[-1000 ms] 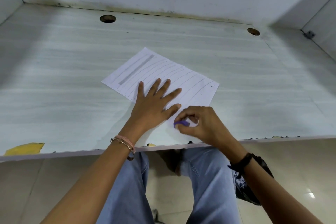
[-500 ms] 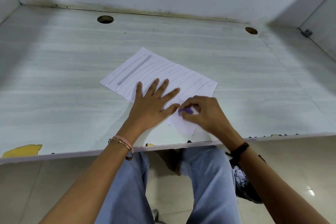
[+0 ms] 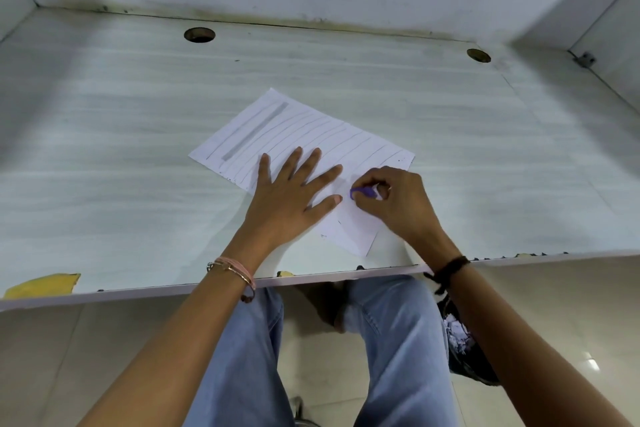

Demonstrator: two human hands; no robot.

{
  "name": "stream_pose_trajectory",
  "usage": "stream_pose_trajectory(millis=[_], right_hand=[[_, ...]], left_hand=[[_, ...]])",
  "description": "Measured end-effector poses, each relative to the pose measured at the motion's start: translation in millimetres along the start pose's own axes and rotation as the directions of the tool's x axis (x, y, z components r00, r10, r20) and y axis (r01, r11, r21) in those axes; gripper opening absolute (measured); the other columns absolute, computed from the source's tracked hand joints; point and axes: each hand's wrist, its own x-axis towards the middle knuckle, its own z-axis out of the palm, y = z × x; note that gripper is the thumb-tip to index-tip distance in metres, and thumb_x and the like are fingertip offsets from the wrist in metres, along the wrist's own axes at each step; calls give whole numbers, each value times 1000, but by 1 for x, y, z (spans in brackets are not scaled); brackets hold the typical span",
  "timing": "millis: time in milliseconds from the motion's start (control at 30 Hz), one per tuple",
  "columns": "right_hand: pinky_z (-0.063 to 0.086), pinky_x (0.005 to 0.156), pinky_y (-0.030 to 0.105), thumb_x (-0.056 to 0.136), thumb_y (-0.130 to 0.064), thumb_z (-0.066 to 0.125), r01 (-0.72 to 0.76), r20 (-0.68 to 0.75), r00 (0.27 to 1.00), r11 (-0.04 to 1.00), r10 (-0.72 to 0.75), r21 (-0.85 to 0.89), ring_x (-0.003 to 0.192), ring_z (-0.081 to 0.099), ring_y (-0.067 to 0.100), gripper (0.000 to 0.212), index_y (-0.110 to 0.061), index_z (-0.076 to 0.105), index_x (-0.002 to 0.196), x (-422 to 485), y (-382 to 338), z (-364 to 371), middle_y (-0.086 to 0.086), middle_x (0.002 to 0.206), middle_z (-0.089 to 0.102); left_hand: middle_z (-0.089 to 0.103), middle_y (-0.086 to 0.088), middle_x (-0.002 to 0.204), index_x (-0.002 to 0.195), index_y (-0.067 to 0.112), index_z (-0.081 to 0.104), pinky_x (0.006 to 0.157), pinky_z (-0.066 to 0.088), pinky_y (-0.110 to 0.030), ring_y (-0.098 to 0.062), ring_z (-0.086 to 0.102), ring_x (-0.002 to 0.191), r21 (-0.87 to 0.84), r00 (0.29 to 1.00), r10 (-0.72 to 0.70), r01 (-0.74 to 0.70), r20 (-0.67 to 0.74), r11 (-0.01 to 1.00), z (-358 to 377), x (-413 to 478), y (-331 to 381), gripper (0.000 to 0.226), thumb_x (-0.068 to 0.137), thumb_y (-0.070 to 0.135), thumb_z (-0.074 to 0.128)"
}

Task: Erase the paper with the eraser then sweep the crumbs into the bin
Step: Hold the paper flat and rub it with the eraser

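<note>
A white sheet of paper (image 3: 277,128) with pencil lines and a grey shaded bar lies at an angle on the pale desk (image 3: 104,149). My left hand (image 3: 287,198) lies flat on the sheet with its fingers spread, pressing it down. Just to its right, my right hand (image 3: 394,204) pinches a small purple eraser (image 3: 362,192) against the paper's near right part. A few dark specks lie near the sheet's right corner and near its lower edge. No bin is in view.
Two round cable holes (image 3: 199,35) (image 3: 478,55) sit near the desk's back wall. Yellow patches (image 3: 41,284) mark the desk's front edge at the left. My legs in blue jeans (image 3: 398,340) and a tiled floor show below the desk.
My right hand has carried the eraser up the paper, away from the desk's front edge and closer to my left thumb. The left hand has stayed flat on the sheet.
</note>
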Motion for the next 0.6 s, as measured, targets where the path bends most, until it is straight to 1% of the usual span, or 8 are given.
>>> stream_pose_trajectory(millis=[100,200,267,367,400,500,567,600], right_hand=[[38,61,12,73,-10,74,62,90,994,998,-59,-33,64,52,6,7,-16,72,78,-17,-8,4,-8,72,65],[34,59,10,73,-11,75,129,221,967,992,-126,1,60,49,6,7,-17,73,75,-36,-17,7,-19,66,59],[33,59,9,73,-12,75,145,203,970,989,-136,-31,62,50,3,6,-17,73,76,-30,-16,6,-20,65,57],[31,59,11,73,-12,75,64,52,997,998,-64,-14,63,50,3,5,-15,72,77,-14,-11,8,-8,68,62],[31,59,11,73,-13,74,58,40,998,998,-57,-12,63,50,4,5,-15,71,76,-14,-11,9,-6,69,62],[33,58,11,73,-13,73,119,162,980,993,-115,-16,62,48,7,5,-17,71,75,-32,-19,12,-13,67,59],[35,59,12,72,-12,74,141,246,959,990,-139,9,62,48,8,6,-17,73,75,-39,-23,10,-13,68,61],[35,59,12,72,-12,74,145,256,956,989,-142,10,63,48,7,6,-17,73,76,-36,-22,8,-13,69,62]], left_hand=[[-13,10,163,151,51,-3,115,-14,-58,-15,-17,149,-4,1000,-2,2,10,1000,0,1,0,60,94,66,12],[-14,10,163,151,50,-4,115,-14,-59,-16,-18,149,13,1000,11,-12,8,1000,1,1,-1,61,95,66,13],[-14,10,163,151,50,-5,115,-14,-59,-16,-18,149,12,1000,15,-15,12,1000,1,1,-1,61,94,66,12],[-15,10,163,150,51,-6,115,-14,-58,-15,-18,149,19,1000,7,-7,26,1000,0,1,-1,61,94,66,12],[-15,10,163,150,51,-6,115,-14,-58,-16,-18,149,23,1000,5,-6,24,1000,-1,1,0,61,94,66,12],[-14,10,163,151,50,-4,115,-14,-58,-15,-17,149,10,1000,2,-2,20,1000,-1,0,1,60,96,64,14],[-14,10,163,151,49,-4,114,-14,-59,-16,-17,149,16,1000,7,-8,12,1000,-1,0,0,60,96,64,14],[-14,10,163,151,49,-4,114,-15,-58,-16,-17,149,17,1000,8,-9,12,1000,-1,1,0,60,96,64,14]])
